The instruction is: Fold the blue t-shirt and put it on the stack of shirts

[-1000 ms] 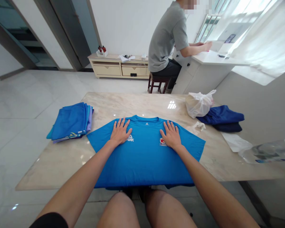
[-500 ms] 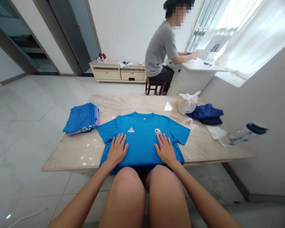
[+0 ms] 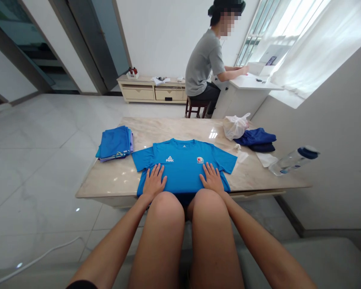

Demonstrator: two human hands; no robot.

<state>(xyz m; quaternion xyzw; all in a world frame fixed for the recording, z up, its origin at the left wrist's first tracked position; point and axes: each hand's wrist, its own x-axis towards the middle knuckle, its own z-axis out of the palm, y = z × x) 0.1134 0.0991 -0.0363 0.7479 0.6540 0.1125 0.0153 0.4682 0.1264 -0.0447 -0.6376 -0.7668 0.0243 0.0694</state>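
Head view: left hand [image 3: 154,181] and right hand [image 3: 212,179], both open with fingers spread and grasping nothing, have slid down below the white chest logo [image 3: 169,159], pressing flat on the blue T-shirt [image 3: 183,150], which lies spread under both palms on the marble surface [image 3: 114,180].

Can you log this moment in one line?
left hand: flat on blue T-shirt | right hand: flat on it | nearby: folded blue clothes

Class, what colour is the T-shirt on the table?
The T-shirt is bright blue, shown best in the head view.
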